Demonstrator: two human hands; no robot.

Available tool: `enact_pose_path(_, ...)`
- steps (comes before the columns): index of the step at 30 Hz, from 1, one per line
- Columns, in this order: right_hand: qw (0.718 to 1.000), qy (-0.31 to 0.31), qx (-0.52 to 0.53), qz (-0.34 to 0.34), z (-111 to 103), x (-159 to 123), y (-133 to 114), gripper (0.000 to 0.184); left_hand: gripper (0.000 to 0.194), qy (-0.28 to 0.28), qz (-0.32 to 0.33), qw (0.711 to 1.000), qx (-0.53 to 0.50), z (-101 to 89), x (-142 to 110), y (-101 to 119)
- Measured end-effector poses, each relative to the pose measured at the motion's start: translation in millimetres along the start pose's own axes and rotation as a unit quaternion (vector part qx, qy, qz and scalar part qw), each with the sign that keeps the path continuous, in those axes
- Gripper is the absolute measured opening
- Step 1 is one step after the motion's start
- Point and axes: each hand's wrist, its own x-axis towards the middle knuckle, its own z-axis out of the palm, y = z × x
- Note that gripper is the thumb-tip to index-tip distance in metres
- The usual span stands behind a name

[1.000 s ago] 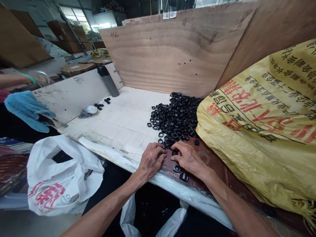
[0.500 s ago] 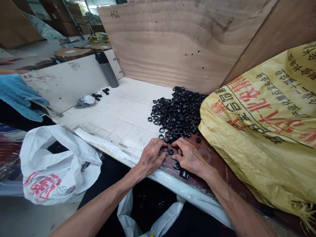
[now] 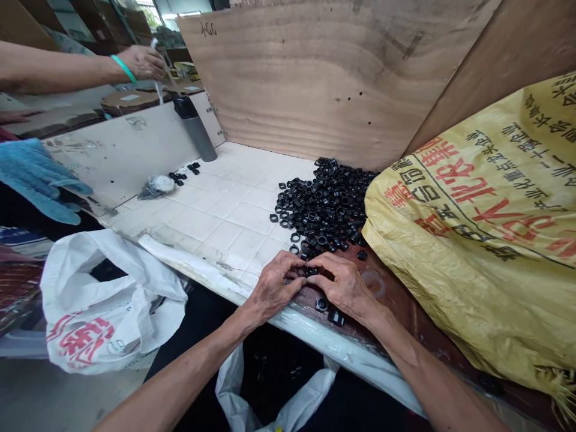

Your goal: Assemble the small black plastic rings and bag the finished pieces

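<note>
Left hand (image 3: 273,284), right hand (image 3: 350,285): fingers nearly closed, small black plastic parts (image 3: 310,272) pinched between; black plastic ring heap (image 3: 330,207) at one o'clock.

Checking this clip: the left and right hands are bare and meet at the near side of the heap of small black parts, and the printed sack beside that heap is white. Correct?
Not quite: the head view shows the printed sack beside the heap is yellow. The left hand and right hand are as you say.
</note>
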Motion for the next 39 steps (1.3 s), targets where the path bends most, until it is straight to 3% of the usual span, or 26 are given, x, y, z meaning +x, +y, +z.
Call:
enact_pose_path(4, 1.0, 0.0, 0.018, -0.013, 2.1, 0.1, -1.0, 0.024, 0.025, 0.0, -0.028, 0.998, -0.06, -2.8, 0.1, -1.2)
enact_pose_path(9, 0.999, 0.021, 0.001, 0.033, 4.0, -1.5, -0.8, 0.013, 0.028, -0.003, -0.148, 0.975, -0.167, -2.6, -0.3, 2.3)
enact_pose_path(14, 1.0, 0.02, 0.018, -0.016, 1.2, 1.1, -4.9, 0.016, 0.033, -0.001, -0.187, 0.948, -0.256, -3.4, 1.6, 5.2)
enact_pose_path(22, 0.999, 0.044, 0.004, -0.004, -0.7, 0.0, -9.8, 0.013, 0.026, 0.001, -0.151, 0.951, -0.27, -6.7, 1.4, 7.8)
enact_pose_path(27, 0.999, 0.046, 0.014, -0.008, 2.7, -0.7, -8.3, 0.013, 0.026, 0.007, -0.118, 0.971, -0.21, -7.3, 0.7, 6.5)
enact_pose_path(31, 0.998, 0.062, 0.0, 0.01, 6.6, -1.9, -9.9, 0.013, 0.026, 0.012, -0.124, 0.966, -0.228, -7.6, 1.3, 11.2)
enact_pose_path(39, 0.991, 0.103, -0.051, -0.065, 22.7, -2.5, 6.5, 0.015, 0.025, 0.025, -0.067, 0.967, -0.244, -8.3, 0.4, 11.0)
